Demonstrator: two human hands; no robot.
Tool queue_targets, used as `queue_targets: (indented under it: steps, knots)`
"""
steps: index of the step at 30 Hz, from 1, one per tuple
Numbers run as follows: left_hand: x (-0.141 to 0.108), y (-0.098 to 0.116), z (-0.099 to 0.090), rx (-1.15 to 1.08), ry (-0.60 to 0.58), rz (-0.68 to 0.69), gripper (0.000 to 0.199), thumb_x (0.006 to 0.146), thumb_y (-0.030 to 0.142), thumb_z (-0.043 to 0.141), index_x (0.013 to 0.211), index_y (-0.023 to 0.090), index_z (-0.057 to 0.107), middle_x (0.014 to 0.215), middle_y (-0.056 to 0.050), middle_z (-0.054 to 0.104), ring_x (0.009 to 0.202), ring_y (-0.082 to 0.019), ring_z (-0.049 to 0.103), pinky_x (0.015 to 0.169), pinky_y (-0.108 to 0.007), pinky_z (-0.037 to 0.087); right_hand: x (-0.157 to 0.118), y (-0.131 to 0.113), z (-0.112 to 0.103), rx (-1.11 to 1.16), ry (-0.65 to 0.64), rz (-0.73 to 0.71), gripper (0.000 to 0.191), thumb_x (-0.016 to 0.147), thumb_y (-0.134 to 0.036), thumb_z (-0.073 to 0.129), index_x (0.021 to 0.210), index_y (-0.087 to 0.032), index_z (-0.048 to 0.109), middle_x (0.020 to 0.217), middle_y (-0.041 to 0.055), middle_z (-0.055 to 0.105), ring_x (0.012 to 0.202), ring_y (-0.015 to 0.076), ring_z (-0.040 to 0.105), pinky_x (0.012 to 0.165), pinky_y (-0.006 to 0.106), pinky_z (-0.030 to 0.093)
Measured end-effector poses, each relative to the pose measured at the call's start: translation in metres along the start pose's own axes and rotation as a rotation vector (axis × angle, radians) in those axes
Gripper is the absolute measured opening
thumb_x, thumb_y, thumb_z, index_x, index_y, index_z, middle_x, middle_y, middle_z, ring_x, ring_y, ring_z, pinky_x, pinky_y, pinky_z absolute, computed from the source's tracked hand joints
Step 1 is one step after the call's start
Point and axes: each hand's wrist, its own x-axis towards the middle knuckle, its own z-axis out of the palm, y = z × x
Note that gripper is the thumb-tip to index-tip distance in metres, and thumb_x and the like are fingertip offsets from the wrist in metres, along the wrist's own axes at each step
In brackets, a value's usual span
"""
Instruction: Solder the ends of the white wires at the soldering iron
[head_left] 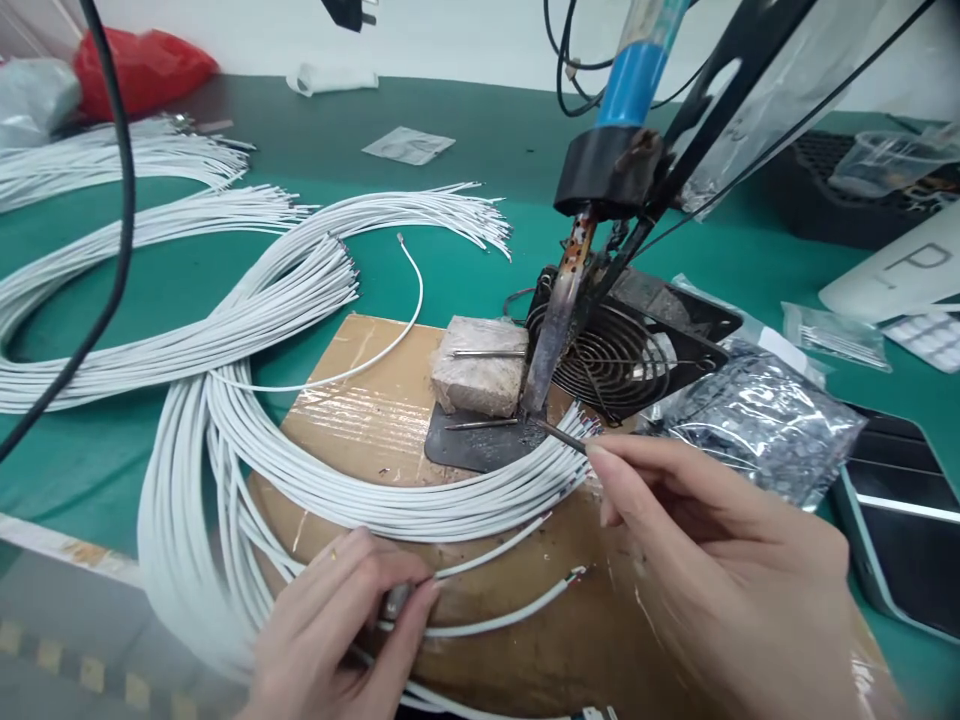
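The left hand [352, 625] is pinching one thin white cable [495, 552]; the right hand [720, 560] is pinching one thin metal pin [561, 436] against one mounted soldering iron tip [551, 345].

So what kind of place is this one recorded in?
Most likely an electronics assembly bench for soldering cable ends: a mounted blue-handled soldering iron over a small black mesh fan, and big bundles of thin white cut cables on a green mat.

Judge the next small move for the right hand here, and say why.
Probably a slight push forward, bringing the thin metal pin pinched in the right hand onto the soldering iron tip. The pin's end sits just short of the tip, over the dark metal plate, while the left hand grips a white wire.
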Motion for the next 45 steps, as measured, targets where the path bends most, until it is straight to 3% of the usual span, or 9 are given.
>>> queue_targets:
  steps: [7,14,27,34,39,45]
  knots:
    - [0.0026,-0.0022,0.0003,0.041,-0.023,0.031,0.021,0.089,0.0,0.067,0.096,0.02,0.064,0.076,0.001,0.061,0.065,-0.014,0.059,0.064,-0.026,0.048,-0.0024,0.0001,0.0012,0.006,-0.002,0.08,0.006,0.09,-0.032,0.074,0.088,-0.031,0.08,0.06,-0.0052,0.062,0.051,0.0088,0.055,0.053,0.017,0.049]
    - [0.0041,-0.0015,-0.0024,0.049,-0.038,0.076,0.023,0.087,-0.002,0.068,0.097,0.019,0.063,0.078,0.001,0.064,0.065,-0.012,0.06,0.065,-0.024,0.05,-0.0014,0.0025,0.0003,0.011,-0.003,0.029,0.007,0.089,-0.032,0.074,0.088,-0.037,0.079,0.058,-0.0086,0.062,0.049,0.0061,0.052,0.049,0.014,0.044]
    - [0.002,-0.0043,-0.0033,0.071,-0.047,0.085,0.023,0.086,-0.001,0.069,0.097,0.019,0.064,0.078,0.0,0.065,0.066,-0.014,0.062,0.065,-0.025,0.051,-0.0022,0.003,-0.0011,-0.031,-0.008,0.049,0.009,0.089,-0.038,0.074,0.087,-0.031,0.08,0.06,-0.0041,0.065,0.05,0.0104,0.057,0.052,0.018,0.051]
    - [0.0029,-0.0052,-0.0018,0.055,-0.043,0.086,0.025,0.084,-0.004,0.07,0.097,0.017,0.064,0.078,-0.001,0.065,0.068,-0.013,0.06,0.065,-0.025,0.05,-0.0025,0.0038,0.0,0.006,0.005,0.031,0.006,0.088,-0.034,0.075,0.089,-0.038,0.08,0.064,-0.0092,0.069,0.051,0.0057,0.057,0.053,0.012,0.048]
    - [0.0015,-0.0035,-0.0003,0.054,-0.037,0.064,0.025,0.086,-0.002,0.069,0.097,0.019,0.064,0.079,-0.001,0.066,0.068,-0.015,0.061,0.066,-0.026,0.05,-0.0026,0.0034,-0.0014,-0.065,0.011,0.022,0.006,0.089,-0.036,0.074,0.088,-0.035,0.08,0.065,-0.0065,0.071,0.05,0.0085,0.056,0.052,0.018,0.047]
    - [0.0013,-0.0019,0.0002,0.05,-0.035,0.072,0.025,0.086,-0.003,0.069,0.098,0.019,0.064,0.08,-0.001,0.067,0.068,-0.015,0.062,0.067,-0.026,0.05,-0.0042,0.0041,-0.0008,-0.039,0.019,0.047,0.006,0.088,-0.036,0.075,0.089,-0.033,0.081,0.07,-0.005,0.074,0.053,0.0085,0.059,0.051,0.016,0.049]
